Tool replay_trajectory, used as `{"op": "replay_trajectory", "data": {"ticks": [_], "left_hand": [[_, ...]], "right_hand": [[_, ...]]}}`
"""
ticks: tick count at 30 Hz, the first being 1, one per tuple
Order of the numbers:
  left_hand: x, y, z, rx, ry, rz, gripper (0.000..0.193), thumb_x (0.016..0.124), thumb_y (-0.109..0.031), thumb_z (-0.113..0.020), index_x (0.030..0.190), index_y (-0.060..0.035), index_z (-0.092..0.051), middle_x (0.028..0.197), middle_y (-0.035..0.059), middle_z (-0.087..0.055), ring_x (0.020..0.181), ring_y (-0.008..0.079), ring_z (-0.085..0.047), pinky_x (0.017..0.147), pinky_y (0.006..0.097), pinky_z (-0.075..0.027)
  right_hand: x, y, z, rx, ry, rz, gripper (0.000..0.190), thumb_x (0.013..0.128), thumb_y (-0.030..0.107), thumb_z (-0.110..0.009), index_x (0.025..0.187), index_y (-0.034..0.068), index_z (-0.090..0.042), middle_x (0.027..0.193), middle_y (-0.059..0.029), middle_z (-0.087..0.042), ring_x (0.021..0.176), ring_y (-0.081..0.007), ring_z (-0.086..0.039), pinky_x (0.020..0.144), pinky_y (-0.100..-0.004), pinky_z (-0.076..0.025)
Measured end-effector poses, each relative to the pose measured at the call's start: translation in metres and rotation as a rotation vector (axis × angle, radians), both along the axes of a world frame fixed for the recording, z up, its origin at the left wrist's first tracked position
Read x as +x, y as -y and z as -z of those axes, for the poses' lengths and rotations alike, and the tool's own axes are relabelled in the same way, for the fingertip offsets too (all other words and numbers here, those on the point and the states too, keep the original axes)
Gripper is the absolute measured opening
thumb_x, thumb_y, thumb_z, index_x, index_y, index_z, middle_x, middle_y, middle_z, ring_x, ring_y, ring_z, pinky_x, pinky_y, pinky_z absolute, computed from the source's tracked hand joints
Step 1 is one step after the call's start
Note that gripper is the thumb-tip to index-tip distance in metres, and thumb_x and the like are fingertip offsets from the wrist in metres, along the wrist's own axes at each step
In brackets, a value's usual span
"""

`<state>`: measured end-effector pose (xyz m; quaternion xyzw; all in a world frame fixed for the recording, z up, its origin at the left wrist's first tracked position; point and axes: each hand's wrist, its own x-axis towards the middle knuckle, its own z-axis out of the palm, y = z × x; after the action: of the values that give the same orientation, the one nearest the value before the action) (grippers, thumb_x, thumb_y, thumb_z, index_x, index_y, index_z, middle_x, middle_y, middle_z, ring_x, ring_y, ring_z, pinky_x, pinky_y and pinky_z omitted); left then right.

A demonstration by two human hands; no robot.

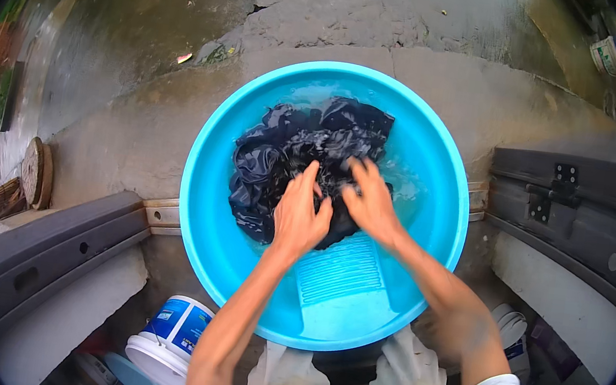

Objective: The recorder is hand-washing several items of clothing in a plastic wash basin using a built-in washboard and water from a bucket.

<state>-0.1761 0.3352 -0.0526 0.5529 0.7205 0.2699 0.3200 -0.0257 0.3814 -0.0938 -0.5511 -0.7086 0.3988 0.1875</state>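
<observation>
Dark wet cloth [260, 158] lies bunched in water inside a round turquoise plastic basin [203, 179]. My left hand [301, 209] rests over the middle of the cloth, its fingers spread and pointing away from me. To its right, my right hand [369, 203] is slightly blurred above the cloth, fingers apart and bent. Neither hand clearly grips the fabric; some fingertips blend into the dark folds. A ridged washboard [340, 268] is moulded into the basin's near side, just below the cloth.
A blue-and-white plastic bucket [177, 321] stands left of my legs. Dark door panels [566, 207] flank the doorway, with a metal threshold [162, 216] beneath the basin's left side. Wet concrete [136, 131] stretches beyond. A round woven object [36, 173] leans at far left.
</observation>
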Motion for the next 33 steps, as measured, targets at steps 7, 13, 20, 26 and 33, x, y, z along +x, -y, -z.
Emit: {"op": "replay_trajectory", "data": {"ticks": [7,13,20,26,33], "left_hand": [[0.004,0.078,-0.028,0.322,-0.09,0.45,0.034,0.075,-0.008,-0.063,0.106,0.0047,-0.057,0.086,0.0136,-0.059,0.071,0.0305,-0.053,0.065,0.0425,-0.041],[-0.007,-0.04,0.041,-0.13,-0.188,-0.051,0.022,0.092,-0.016,-0.05,0.111,-0.0043,-0.051,0.081,0.0245,-0.065,0.075,0.0433,-0.064,0.067,0.0522,-0.047],[-0.034,-0.015,0.036,-0.024,0.11,-0.078,0.015,0.085,-0.009,-0.063,0.096,-0.0016,-0.057,0.057,0.0075,-0.047,0.05,0.0179,-0.048,0.052,0.0328,-0.04],[-0.03,0.027,-0.033,0.045,0.104,0.132,0.035,0.073,-0.002,-0.067,0.106,-0.0043,-0.057,0.068,0.0065,-0.05,0.057,0.0226,-0.051,0.056,0.0351,-0.045],[-0.037,0.075,-0.036,0.007,-0.276,0.43,0.053,0.066,-0.01,-0.066,0.119,-0.0069,-0.056,0.121,0.0152,-0.05,0.104,0.0359,-0.049,0.083,0.0439,-0.048]], "right_hand": [[0.037,0.07,-0.083,0.267,0.034,-0.654,0.032,0.074,0.014,-0.067,0.102,0.002,-0.061,0.121,-0.0184,-0.052,0.111,-0.0351,-0.048,0.085,-0.0456,-0.042],[-0.035,-0.038,0.008,0.021,0.296,-0.37,0.017,0.089,0.015,-0.05,0.099,0.001,-0.05,0.086,-0.0204,-0.064,0.087,-0.0379,-0.063,0.074,-0.0497,-0.049],[-0.033,-0.052,0.019,0.059,0.009,-0.281,0.04,0.087,0.03,-0.06,0.116,0.003,-0.053,0.1,-0.0203,-0.06,0.096,-0.0392,-0.059,0.08,-0.0483,-0.049],[-0.017,-0.025,0.016,0.126,0.131,-0.175,0.04,0.08,0.039,-0.063,0.091,0.002,-0.072,0.095,-0.0177,-0.059,0.091,-0.0356,-0.053,0.08,-0.0468,-0.043],[0.009,0.054,-0.072,0.067,-0.161,-0.667,0.021,0.075,0.02,-0.065,0.085,0.003,-0.057,0.09,-0.0145,-0.053,0.089,-0.0334,-0.05,0.075,-0.0443,-0.038]]}}
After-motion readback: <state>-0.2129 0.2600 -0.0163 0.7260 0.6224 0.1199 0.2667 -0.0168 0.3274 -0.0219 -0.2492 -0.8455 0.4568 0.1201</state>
